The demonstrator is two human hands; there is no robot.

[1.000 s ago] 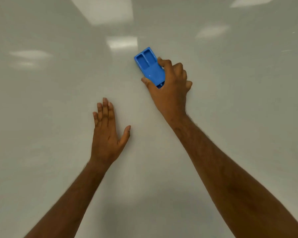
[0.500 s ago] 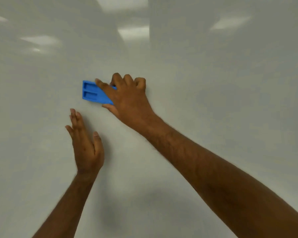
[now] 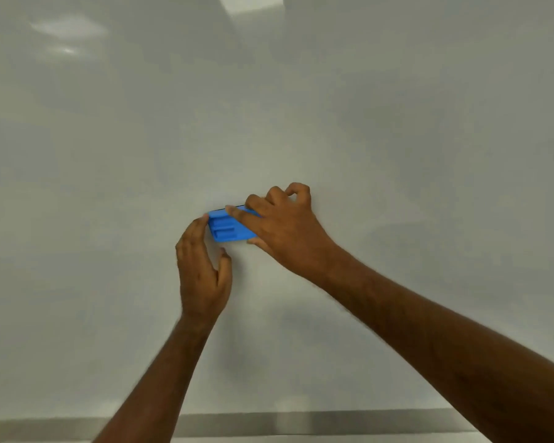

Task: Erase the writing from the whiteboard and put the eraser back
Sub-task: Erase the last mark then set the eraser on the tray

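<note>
Blue plastic marked the single eraser (image 3: 229, 227), which was seen in the head view pressed flat against the whiteboard (image 3: 397, 139), a little below the middle of the surface. Its long axis ran roughly left to right, tilted slightly down toward the right. The right hand (image 3: 285, 228) was clamped over its right end, index finger laid along the upper edge and thumb tucked under the lower edge, so that end was grasped. The left hand (image 3: 202, 270) was held just beside the free left end, its fingertips touching or nearly touching that short edge; its fingers were loosely extended and closed around nothing. The eraser therefore lay between the two hands, with the right hand plainly the one in control.

No writing was visible on the board within the frame, so the wiping was judged close to finished. One grey ledge (image 3: 301, 423) was seen along the bottom edge, well below the eraser; any return there would call for a downward carry. Counted: one eraser, two hands, one board, one ledge.
</note>
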